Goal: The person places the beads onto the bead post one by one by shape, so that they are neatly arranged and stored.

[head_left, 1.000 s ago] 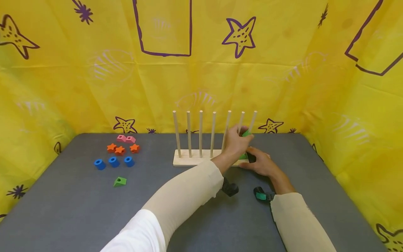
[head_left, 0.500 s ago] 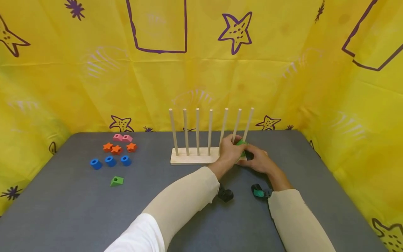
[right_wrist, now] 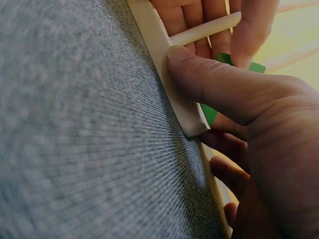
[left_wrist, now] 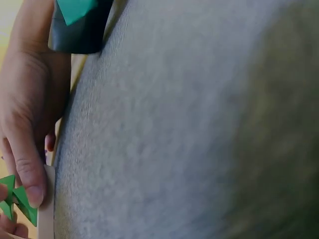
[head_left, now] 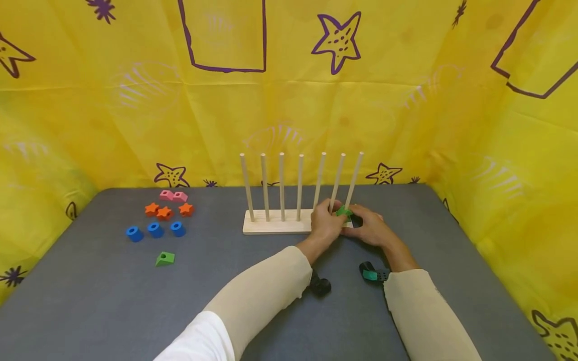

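Observation:
Upright wooden pegs stand in a row on a pale wooden peg stand [head_left: 273,228]. My left hand [head_left: 325,224] pinches a green block [head_left: 344,211] with a notched top, low on the rightmost peg [head_left: 354,180]. Beneath it, a second green block [left_wrist: 25,205] sits at the base, mostly hidden by fingers in the head view. With its thumb [right_wrist: 182,57] along the front of the base and its other fingers behind, my right hand [head_left: 372,228] grips the stand's right end. Both hands are close together there.
On the table's left lie pink blocks [head_left: 180,196], orange stars [head_left: 164,213], blue cylinders [head_left: 155,230] and a single green block [head_left: 165,258], all with holes. A yellow patterned cloth [head_left: 289,110] hangs behind the dark grey table [head_left: 90,301].
My left hand has lowered the green block along the rightmost peg, from partway up to just above the lower block. My right hand has stayed at the stand's end. The head view has shifted slightly.

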Action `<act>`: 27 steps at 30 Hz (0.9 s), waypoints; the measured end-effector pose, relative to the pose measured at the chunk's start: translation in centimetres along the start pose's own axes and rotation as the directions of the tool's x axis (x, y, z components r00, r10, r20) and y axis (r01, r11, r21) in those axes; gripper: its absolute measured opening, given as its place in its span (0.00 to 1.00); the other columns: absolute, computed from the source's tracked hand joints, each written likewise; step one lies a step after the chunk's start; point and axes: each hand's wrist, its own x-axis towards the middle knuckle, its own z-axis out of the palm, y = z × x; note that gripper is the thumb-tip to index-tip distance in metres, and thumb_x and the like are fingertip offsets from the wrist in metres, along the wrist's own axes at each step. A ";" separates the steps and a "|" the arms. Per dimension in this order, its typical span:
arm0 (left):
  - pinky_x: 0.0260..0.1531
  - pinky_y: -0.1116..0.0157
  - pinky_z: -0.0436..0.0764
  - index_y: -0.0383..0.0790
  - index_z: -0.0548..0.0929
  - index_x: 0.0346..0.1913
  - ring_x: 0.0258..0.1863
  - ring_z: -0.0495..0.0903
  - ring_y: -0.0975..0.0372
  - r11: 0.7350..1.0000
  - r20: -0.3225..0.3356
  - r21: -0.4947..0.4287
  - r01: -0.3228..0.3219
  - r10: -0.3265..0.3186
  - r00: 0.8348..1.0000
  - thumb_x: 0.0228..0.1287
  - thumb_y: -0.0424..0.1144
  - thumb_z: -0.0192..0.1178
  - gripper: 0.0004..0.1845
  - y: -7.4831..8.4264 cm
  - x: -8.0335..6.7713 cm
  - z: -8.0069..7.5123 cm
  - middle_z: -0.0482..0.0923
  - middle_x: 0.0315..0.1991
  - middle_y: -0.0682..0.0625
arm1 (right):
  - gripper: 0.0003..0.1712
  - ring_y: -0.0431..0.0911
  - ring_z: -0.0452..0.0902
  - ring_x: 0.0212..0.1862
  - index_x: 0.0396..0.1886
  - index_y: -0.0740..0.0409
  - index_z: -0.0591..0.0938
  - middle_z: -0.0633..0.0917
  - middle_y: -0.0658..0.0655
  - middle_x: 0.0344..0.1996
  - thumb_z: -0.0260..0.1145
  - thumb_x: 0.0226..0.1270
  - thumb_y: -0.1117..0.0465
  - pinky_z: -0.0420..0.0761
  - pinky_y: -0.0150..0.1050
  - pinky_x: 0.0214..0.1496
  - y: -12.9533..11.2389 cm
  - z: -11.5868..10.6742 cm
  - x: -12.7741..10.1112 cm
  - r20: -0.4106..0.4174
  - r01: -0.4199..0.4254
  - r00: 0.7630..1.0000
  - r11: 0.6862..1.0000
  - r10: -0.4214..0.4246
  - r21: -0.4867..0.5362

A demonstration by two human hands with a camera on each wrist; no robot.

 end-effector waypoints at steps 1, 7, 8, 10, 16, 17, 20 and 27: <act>0.37 0.65 0.78 0.39 0.83 0.43 0.37 0.78 0.59 1.000 -0.007 0.018 -0.007 0.007 1.000 0.54 0.29 0.68 0.13 0.0 -0.1 -0.1 0.81 0.36 0.51 | 0.34 0.60 0.67 0.63 0.63 0.52 0.77 0.76 0.59 0.60 0.74 0.57 0.50 0.50 0.68 0.61 -0.1 0.0 0.1 0.002 -0.002 1.000 1.000 0.002 0.003; 0.48 0.61 0.77 0.35 0.77 0.60 0.50 0.78 0.53 0.997 -0.037 0.078 0.008 -0.005 0.999 0.50 0.27 0.67 0.30 0.3 -1.6 -1.1 0.80 0.51 0.45 | 0.35 0.61 0.65 0.64 0.62 0.55 0.77 0.74 0.62 0.62 0.74 0.56 0.48 0.49 0.68 0.61 -0.1 0.2 0.2 0.015 -0.016 1.000 1.000 0.016 0.000; 0.51 0.60 0.76 0.34 0.76 0.62 0.53 0.77 0.52 0.997 -0.035 0.076 0.014 -0.011 0.999 0.49 0.27 0.67 0.32 0.5 -1.9 -1.3 0.79 0.54 0.44 | 0.35 0.61 0.65 0.64 0.62 0.55 0.77 0.74 0.62 0.62 0.74 0.56 0.48 0.50 0.68 0.61 0.0 0.2 0.2 0.013 -0.019 1.000 1.000 0.019 -0.005; 0.54 0.60 0.74 0.34 0.75 0.63 0.57 0.74 0.52 0.998 -0.021 0.055 0.026 -0.025 0.999 0.48 0.26 0.67 0.34 0.9 -2.6 -1.9 0.77 0.57 0.45 | 0.36 0.61 0.64 0.64 0.62 0.56 0.77 0.74 0.63 0.62 0.74 0.56 0.47 0.50 0.68 0.61 0.0 0.2 0.1 0.010 -0.028 1.000 0.999 0.028 -0.015; 0.55 0.58 0.74 0.35 0.74 0.64 0.58 0.74 0.49 0.992 0.078 -0.124 -0.008 0.018 0.997 0.54 0.26 0.64 0.30 2.6 -4.8 -4.9 0.75 0.59 0.44 | 0.42 0.63 0.61 0.66 0.66 0.57 0.73 0.71 0.65 0.64 0.72 0.56 0.42 0.47 0.70 0.61 0.0 0.0 -0.4 0.029 -0.088 0.996 0.995 0.089 -0.035; 0.55 0.58 0.74 0.34 0.74 0.64 0.58 0.74 0.49 0.987 0.097 -0.161 -0.029 0.045 0.994 0.55 0.26 0.63 0.30 2.9 -5.2 -5.6 0.75 0.59 0.43 | 0.42 0.62 0.61 0.66 0.66 0.58 0.73 0.71 0.65 0.64 0.73 0.56 0.42 0.48 0.70 0.62 0.0 0.1 -0.4 0.038 -0.100 0.994 0.994 0.101 -0.039; 0.56 0.56 0.72 0.30 0.72 0.64 0.58 0.73 0.48 0.958 0.127 -0.261 -0.122 0.160 0.979 0.57 0.25 0.62 0.29 3.6 -6.3 -8.2 0.75 0.59 0.40 | 0.44 0.63 0.60 0.66 0.67 0.59 0.71 0.70 0.66 0.65 0.72 0.56 0.42 0.48 0.70 0.63 -0.2 0.1 -0.4 0.052 -0.116 0.992 0.993 0.118 -0.039; 0.55 0.57 0.74 0.26 0.73 0.61 0.57 0.75 0.51 0.898 0.108 -0.350 -0.268 0.322 0.941 0.56 0.20 0.64 0.27 5.0 -8.2 -14.7 0.76 0.56 0.38 | 0.46 0.65 0.58 0.67 0.69 0.62 0.69 0.68 0.68 0.66 0.72 0.57 0.44 0.47 0.69 0.64 -0.3 -0.1 -0.2 0.055 -0.134 0.989 0.990 0.137 -0.043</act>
